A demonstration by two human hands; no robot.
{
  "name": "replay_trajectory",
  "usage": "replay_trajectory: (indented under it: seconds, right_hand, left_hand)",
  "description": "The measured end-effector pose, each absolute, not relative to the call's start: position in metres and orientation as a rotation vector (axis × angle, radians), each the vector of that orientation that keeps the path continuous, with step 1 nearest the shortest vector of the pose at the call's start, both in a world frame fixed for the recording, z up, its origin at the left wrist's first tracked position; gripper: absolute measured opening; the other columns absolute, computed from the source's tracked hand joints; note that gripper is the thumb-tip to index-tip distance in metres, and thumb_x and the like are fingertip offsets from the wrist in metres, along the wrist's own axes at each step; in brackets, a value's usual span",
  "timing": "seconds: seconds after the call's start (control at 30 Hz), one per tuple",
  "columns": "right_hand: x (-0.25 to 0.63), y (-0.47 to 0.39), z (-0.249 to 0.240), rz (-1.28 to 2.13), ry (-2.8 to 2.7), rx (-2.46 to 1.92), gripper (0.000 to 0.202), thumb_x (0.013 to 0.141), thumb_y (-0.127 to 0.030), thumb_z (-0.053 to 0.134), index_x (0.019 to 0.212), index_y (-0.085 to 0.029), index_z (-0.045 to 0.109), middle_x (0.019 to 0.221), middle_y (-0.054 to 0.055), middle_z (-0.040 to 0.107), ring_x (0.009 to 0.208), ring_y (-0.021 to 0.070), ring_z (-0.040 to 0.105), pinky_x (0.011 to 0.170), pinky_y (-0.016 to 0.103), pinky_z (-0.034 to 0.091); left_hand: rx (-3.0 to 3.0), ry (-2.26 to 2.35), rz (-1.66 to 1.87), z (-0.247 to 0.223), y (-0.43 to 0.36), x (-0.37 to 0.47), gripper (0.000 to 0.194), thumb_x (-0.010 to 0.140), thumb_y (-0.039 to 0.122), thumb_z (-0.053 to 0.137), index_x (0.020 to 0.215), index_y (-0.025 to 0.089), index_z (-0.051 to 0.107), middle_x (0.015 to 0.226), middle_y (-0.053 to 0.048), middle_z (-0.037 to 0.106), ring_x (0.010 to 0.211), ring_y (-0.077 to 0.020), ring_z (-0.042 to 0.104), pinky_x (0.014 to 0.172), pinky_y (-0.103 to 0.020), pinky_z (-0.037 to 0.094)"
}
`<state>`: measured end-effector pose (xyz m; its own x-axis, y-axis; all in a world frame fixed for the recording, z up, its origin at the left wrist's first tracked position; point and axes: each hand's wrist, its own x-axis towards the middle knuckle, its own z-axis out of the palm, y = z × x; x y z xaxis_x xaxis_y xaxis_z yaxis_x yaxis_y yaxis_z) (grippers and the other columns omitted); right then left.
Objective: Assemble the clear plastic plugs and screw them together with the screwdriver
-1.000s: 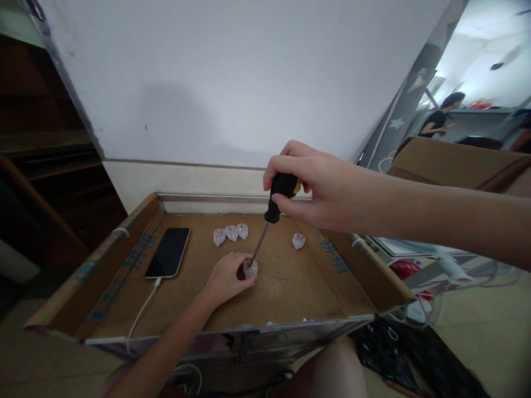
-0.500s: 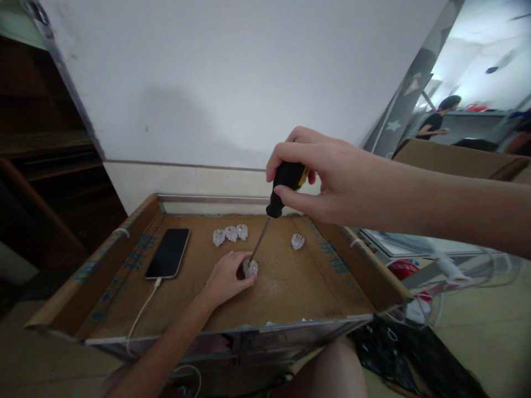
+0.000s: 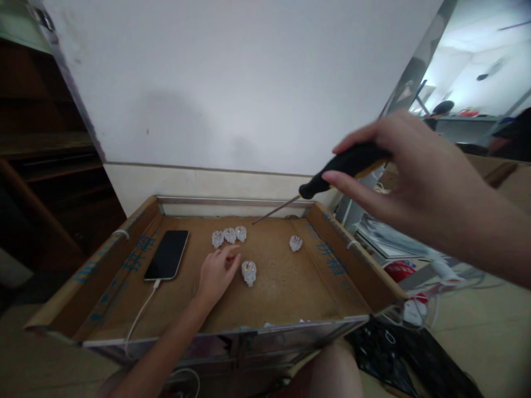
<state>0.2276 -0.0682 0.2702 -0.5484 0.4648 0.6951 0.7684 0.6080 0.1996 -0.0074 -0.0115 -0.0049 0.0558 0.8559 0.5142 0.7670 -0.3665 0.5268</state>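
Note:
My right hand (image 3: pixel 398 171) is raised at the right, closed around the black and yellow handle of a screwdriver (image 3: pixel 317 185). Its thin shaft slants down to the left, and the tip is in the air, apart from any part. A clear plastic plug (image 3: pixel 249 272) with metal pins lies on the cardboard. Just left of it is my left hand (image 3: pixel 218 272), holding nothing, with its fingers bent and slightly apart. Its fingertips are close to a row of three similar clear plugs (image 3: pixel 229 235). One more clear plug (image 3: pixel 295 243) sits alone at the right.
A cardboard tray (image 3: pixel 282 298) with raised side walls holds these things. A phone (image 3: pixel 167 255) lies at its left, with a white cable (image 3: pixel 140 316) running over the front edge. Behind rises a white panel (image 3: pixel 249 83). Black plastic bags (image 3: pixel 381 354) lie on the floor.
The screwdriver has left the front plug and swung up and right with my right hand. My left hand has let go of that plug and moved slightly left and away.

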Motion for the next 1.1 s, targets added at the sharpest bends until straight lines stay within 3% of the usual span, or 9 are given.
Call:
replay_trajectory:
  seconds: [0.17, 0.3, 0.4, 0.57, 0.7, 0.77, 0.87, 0.97, 1.1]
  right_hand:
    - [0.270, -0.084, 0.142, -0.570, -1.844, -1.104, 0.023, 0.079, -0.035, 0.063, 0.091, -0.022, 0.048, 0.086, 0.004, 0.051, 0.078, 0.0192, 0.053, 0.065, 0.033, 0.045]
    - [0.276, -0.095, 0.022, -0.410, -1.662, -1.350, 0.015, 0.081, -0.030, 0.058, 0.086, -0.022, 0.046, 0.083, 0.004, 0.048, 0.075, 0.0187, 0.053, 0.065, 0.033, 0.046]
    - [0.269, -0.100, -0.023, -0.299, -1.582, -1.464, 0.011, 0.082, -0.028, 0.054, 0.086, -0.022, 0.046, 0.084, 0.005, 0.049, 0.076, 0.0205, 0.053, 0.067, 0.037, 0.047]
    - [0.239, -0.095, -0.012, -0.237, -1.671, -1.517, 0.017, 0.081, -0.024, 0.054, 0.097, -0.021, 0.053, 0.100, 0.010, 0.053, 0.095, 0.0261, 0.052, 0.081, 0.045, 0.044]
    - [0.194, -0.079, 0.021, 0.105, -1.813, -1.465, 0.032, 0.077, -0.018, 0.053, 0.110, -0.020, 0.052, 0.114, 0.012, 0.052, 0.110, 0.0279, 0.048, 0.092, 0.047, 0.038]
    - [0.175, -0.065, 0.028, 0.351, -1.871, -1.455, 0.034, 0.070, -0.009, 0.052, 0.103, -0.017, 0.053, 0.109, 0.012, 0.054, 0.106, 0.0264, 0.049, 0.091, 0.045, 0.039]
    - [0.161, -0.040, 0.024, 0.488, -1.891, -1.451, 0.023, 0.069, -0.008, 0.053, 0.091, -0.016, 0.054, 0.095, 0.008, 0.058, 0.093, 0.0208, 0.055, 0.084, 0.036, 0.045]
    - [0.157, -0.025, 0.014, 0.577, -1.878, -1.471, 0.020, 0.070, -0.016, 0.060, 0.089, -0.016, 0.054, 0.092, 0.006, 0.057, 0.083, 0.0180, 0.056, 0.074, 0.031, 0.048]
    - [0.148, -0.023, 0.009, 0.563, -1.841, -1.509, 0.023, 0.064, -0.014, 0.062, 0.085, -0.018, 0.052, 0.089, 0.003, 0.054, 0.080, 0.0171, 0.055, 0.073, 0.030, 0.046]
  left_hand:
    - [2.176, 1.766, 1.053, 0.001, -0.013, -0.007, 0.022, 0.084, 0.027, 0.052, 0.105, 0.023, 0.060, 0.075, 0.001, 0.067, 0.074, -0.0182, 0.063, 0.072, -0.031, 0.042]
    - [2.184, 1.780, 0.986, 0.001, -0.013, -0.006, 0.021, 0.084, 0.024, 0.052, 0.104, 0.023, 0.059, 0.075, 0.001, 0.067, 0.074, -0.0187, 0.062, 0.071, -0.031, 0.042]
    - [2.183, 1.783, 0.977, 0.000, -0.014, -0.006, 0.020, 0.084, 0.026, 0.052, 0.103, 0.024, 0.059, 0.074, 0.001, 0.067, 0.071, -0.0176, 0.062, 0.069, -0.029, 0.042]
    - [2.124, 1.849, 1.038, -0.001, -0.012, -0.010, 0.021, 0.085, 0.029, 0.049, 0.103, 0.024, 0.060, 0.070, 0.001, 0.065, 0.068, -0.0175, 0.060, 0.068, -0.030, 0.043]
    - [2.207, 1.593, 1.144, -0.002, -0.013, -0.015, 0.030, 0.080, 0.021, 0.051, 0.110, 0.021, 0.056, 0.095, -0.004, 0.066, 0.085, -0.0190, 0.060, 0.081, -0.034, 0.044]
    - [2.275, 1.420, 1.118, -0.003, -0.016, -0.017, 0.041, 0.075, 0.019, 0.055, 0.115, 0.020, 0.052, 0.110, -0.006, 0.063, 0.097, -0.0208, 0.058, 0.088, -0.036, 0.043]
    - [2.305, 1.338, 1.031, -0.005, -0.020, -0.017, 0.057, 0.069, 0.027, 0.065, 0.123, 0.021, 0.048, 0.118, -0.009, 0.059, 0.108, -0.0256, 0.053, 0.093, -0.041, 0.040]
    - [2.293, 1.342, 0.929, -0.005, -0.021, -0.014, 0.070, 0.063, 0.034, 0.071, 0.127, 0.023, 0.045, 0.116, -0.008, 0.061, 0.108, -0.0278, 0.053, 0.093, -0.043, 0.038]
    - [2.282, 1.341, 0.842, -0.003, -0.018, -0.010, 0.071, 0.061, 0.029, 0.072, 0.127, 0.023, 0.045, 0.112, -0.007, 0.064, 0.105, -0.0270, 0.055, 0.095, -0.042, 0.035]
